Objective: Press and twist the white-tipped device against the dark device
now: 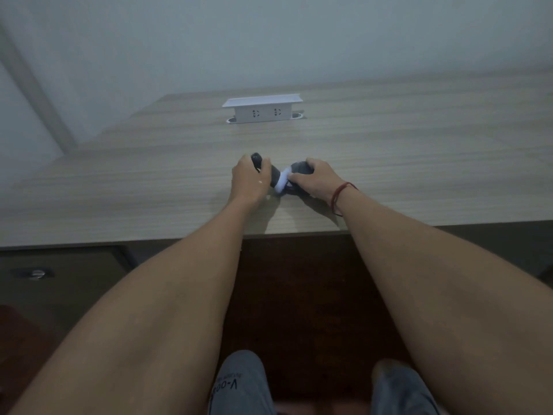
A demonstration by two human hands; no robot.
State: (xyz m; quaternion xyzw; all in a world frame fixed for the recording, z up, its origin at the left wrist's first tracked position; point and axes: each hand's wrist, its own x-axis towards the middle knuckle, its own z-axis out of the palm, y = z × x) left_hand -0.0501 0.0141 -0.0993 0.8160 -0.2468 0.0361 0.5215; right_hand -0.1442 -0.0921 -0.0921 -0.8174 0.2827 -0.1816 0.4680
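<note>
Dark gadget (273,175) with a white band (282,181) round its middle sits low over the worktop (419,163), between both hands, a bit in from the near edge; whether it touches the surface can't be told. Left hand (250,179) grips its left end, fingers curled round a dark rounded tip (256,158) that sticks out past the knuckles. Right hand (318,179) grips the rounded dark right end, fingers wrapped over the top, thumb lying near the white band. Hands are just beside each other, only the white band and a short dark stretch showing between them. What the gadget is: too small and dim to tell. Red cord (341,194) is wound round the right wrist. Both forearms reach forward across the worktop's near edge. Further back on the wood-grain worktop, well apart from the hands, a white socket box (263,110) stands raised with two outlets facing the person, flat lid on top. Pale wall (269,34) behind. Below the worktop at left, a dark drawer front with a metal lock (36,274). Grey trouser knees (242,384) at the bottom, dark floor between.
</note>
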